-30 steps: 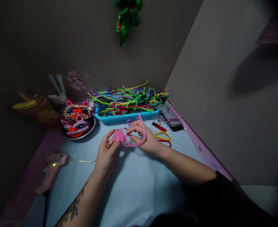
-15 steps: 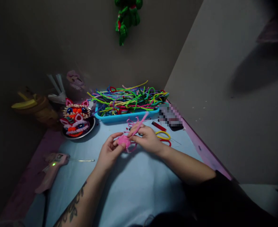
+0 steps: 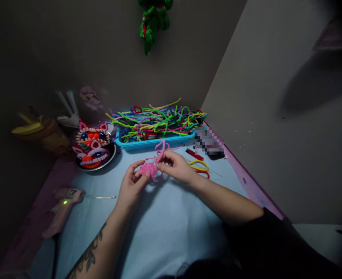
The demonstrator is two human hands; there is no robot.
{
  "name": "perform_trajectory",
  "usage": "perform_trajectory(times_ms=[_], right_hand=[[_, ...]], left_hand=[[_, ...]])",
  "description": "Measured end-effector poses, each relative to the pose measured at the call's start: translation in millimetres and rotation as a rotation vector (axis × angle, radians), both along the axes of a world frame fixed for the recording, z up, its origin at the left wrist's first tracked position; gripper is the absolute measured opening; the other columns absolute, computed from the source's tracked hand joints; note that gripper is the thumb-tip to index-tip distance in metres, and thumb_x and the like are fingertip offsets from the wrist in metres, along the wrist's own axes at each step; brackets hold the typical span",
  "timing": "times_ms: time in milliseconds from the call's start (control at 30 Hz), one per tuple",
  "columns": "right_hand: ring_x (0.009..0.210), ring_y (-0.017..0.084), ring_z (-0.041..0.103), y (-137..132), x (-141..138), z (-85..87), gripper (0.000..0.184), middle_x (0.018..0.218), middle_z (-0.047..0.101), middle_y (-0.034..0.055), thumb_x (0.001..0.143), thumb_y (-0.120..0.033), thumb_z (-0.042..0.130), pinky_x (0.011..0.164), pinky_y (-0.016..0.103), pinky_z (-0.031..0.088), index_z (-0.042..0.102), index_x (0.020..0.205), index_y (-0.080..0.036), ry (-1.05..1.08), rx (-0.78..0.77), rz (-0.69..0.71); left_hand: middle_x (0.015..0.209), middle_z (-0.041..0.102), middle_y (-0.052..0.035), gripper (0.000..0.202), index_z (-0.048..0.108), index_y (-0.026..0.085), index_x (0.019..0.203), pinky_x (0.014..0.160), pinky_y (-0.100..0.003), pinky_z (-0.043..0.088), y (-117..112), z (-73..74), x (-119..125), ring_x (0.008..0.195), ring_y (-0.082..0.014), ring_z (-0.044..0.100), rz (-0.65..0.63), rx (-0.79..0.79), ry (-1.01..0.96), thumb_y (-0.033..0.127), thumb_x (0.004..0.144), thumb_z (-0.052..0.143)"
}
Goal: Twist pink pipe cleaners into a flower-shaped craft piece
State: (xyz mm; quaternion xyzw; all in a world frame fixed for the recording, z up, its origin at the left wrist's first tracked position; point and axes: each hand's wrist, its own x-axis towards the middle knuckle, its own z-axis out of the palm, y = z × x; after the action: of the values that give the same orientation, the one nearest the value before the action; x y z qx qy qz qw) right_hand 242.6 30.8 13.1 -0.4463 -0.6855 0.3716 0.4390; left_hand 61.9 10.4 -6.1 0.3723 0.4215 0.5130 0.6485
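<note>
My left hand (image 3: 135, 179) pinches a round pink piece of coiled pipe cleaner (image 3: 149, 169) between thumb and fingers. Close on its right, my right hand (image 3: 175, 166) has its fingers closed on a pink pipe cleaner strand (image 3: 160, 152) that rises and bends beside the round piece. Thin pink loops stick out around and below the piece. Scissors (image 3: 199, 166) with yellow and red handles lie just beyond my right wrist, partly covered by it. A red lighter (image 3: 194, 154) rests behind them.
A blue tray (image 3: 156, 144) heaped with coloured pipe cleaners stands at the back. To its left, a dark bowl (image 3: 113, 155) holds fuzzy animal-face figures (image 3: 93, 145). A pink glue gun (image 3: 64, 209) lies at left, its cord running frontward. A phone (image 3: 216, 155) sits at right.
The pink strand in my right hand, straight and pointing up right before, now bends upright nearer the round piece. My left hand keeps its hold. The view has shifted slightly.
</note>
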Motion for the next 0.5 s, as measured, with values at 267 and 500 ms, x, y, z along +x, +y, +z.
perform_trajectory(times_ms=[267, 500], right_hand=[[0.075, 0.014, 0.052, -4.1, -5.4, -3.0, 0.015, 0.077, 0.054, -0.0017, 0.079, -0.021, 0.065, 0.073, 0.027, 0.043, 0.055, 0.068, -0.019, -0.040, 0.044, -0.031], [0.071, 0.013, 0.051, -1.6, -4.5, -7.9, 0.018, 0.075, 0.056, -0.0015, 0.081, -0.031, 0.069, 0.069, 0.026, 0.042, 0.061, 0.073, -0.018, 0.032, -0.038, 0.006]], left_hand=[[0.074, 0.076, -0.0005, 0.055, 0.060, 0.020, 0.103, 0.064, -0.026, 0.048, -0.2, -1.7, 0.7, 0.063, -0.0154, 0.067, 0.012, 0.006, 0.005, 0.035, 0.060, 0.089], [0.071, 0.075, -0.0005, 0.055, 0.058, 0.020, 0.101, 0.063, -0.027, 0.047, -1.5, 5.0, -0.2, 0.060, -0.0154, 0.066, -0.038, 0.000, 0.001, 0.035, 0.058, 0.090]])
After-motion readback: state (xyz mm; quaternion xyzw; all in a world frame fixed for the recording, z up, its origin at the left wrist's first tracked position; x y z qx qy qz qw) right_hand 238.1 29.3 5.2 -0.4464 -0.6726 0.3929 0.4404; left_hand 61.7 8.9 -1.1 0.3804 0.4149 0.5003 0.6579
